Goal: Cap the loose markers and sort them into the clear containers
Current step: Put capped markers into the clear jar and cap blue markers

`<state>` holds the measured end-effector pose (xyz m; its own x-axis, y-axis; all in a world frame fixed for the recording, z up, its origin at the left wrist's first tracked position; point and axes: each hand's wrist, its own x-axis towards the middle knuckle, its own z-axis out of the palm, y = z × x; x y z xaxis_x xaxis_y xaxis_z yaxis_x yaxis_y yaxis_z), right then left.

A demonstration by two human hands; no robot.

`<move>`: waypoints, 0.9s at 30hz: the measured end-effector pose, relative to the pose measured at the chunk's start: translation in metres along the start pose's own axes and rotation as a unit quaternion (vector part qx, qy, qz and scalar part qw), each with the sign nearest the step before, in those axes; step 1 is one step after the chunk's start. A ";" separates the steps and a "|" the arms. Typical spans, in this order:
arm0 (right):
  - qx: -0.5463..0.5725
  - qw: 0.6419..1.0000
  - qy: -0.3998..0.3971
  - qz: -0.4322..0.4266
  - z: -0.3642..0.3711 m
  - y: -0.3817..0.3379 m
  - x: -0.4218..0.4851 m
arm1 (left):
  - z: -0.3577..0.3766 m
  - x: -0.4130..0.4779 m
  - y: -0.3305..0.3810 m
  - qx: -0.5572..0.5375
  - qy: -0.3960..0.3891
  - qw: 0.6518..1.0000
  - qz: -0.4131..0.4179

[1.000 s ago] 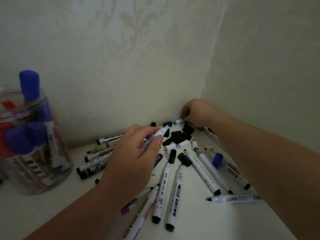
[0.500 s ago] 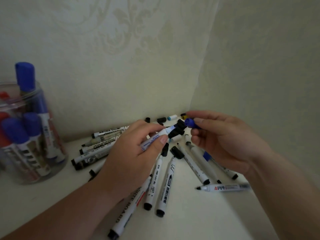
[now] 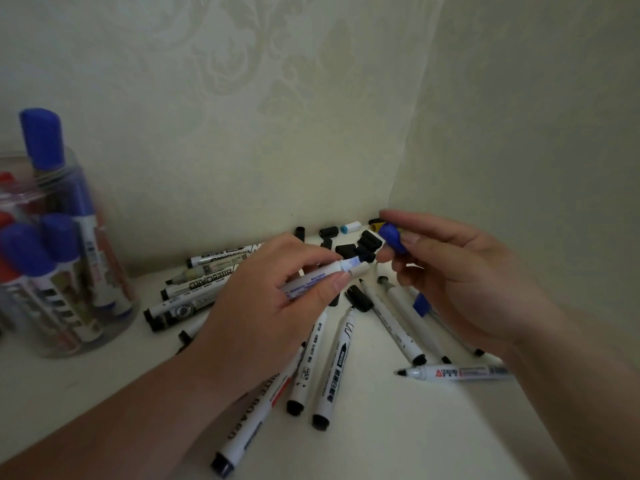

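You are gripping a white marker (image 3: 320, 276) in your left hand (image 3: 273, 306), thumb and fingers curled round the barrel, with its forward end pointing toward the back right corner of the surface (image 3: 381, 438). That end is showing a pale blue band; the nib itself is too blurred to make out. Your right hand (image 3: 460, 285) is pinching a blue cap (image 3: 392, 240) between thumb and forefinger, holding it just beside the marker's forward end and not touching it. Both items are being held above the surface. A clear jar (image 3: 116, 306) is standing at the left edge, carrying upright markers with blue and red caps. Loose black caps (image 3: 367, 244) are lying clustered in the back right corner, with a white cap (image 3: 350, 227) just behind them against the wall. A stack of markers (image 3: 194, 289) is lying along the back, to the left of your left hand. Further pens (image 3: 332, 358) are lying fanned out beneath and between your hands. One uncapped pen (image 3: 460, 373) with red lettering is lying crosswise beneath your right wrist, near the right edge, its black nib pointing left.
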<state>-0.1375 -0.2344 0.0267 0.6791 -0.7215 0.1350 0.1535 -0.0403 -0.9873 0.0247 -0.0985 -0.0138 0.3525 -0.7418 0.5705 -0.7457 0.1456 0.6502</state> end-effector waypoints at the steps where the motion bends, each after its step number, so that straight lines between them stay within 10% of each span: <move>1: 0.006 1.000 -0.002 0.001 0.000 0.002 0.000 | 0.000 0.000 -0.001 0.001 0.002 1.000 0.000; 17: 0.058 0.986 -0.151 -0.024 0.000 0.014 0.001 | -0.001 0.000 0.000 -0.006 0.008 1.000 0.022; 27: -0.004 0.993 -0.088 -0.081 0.000 0.016 0.000 | -0.002 0.000 -0.001 0.001 0.005 1.000 0.011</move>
<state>-0.1345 -0.2350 0.0112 0.7615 -0.5728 0.3035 0.2658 -0.1511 -0.9521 0.0267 -0.0978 -0.0140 0.3414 -0.7319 0.5897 -0.7550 0.1602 0.6359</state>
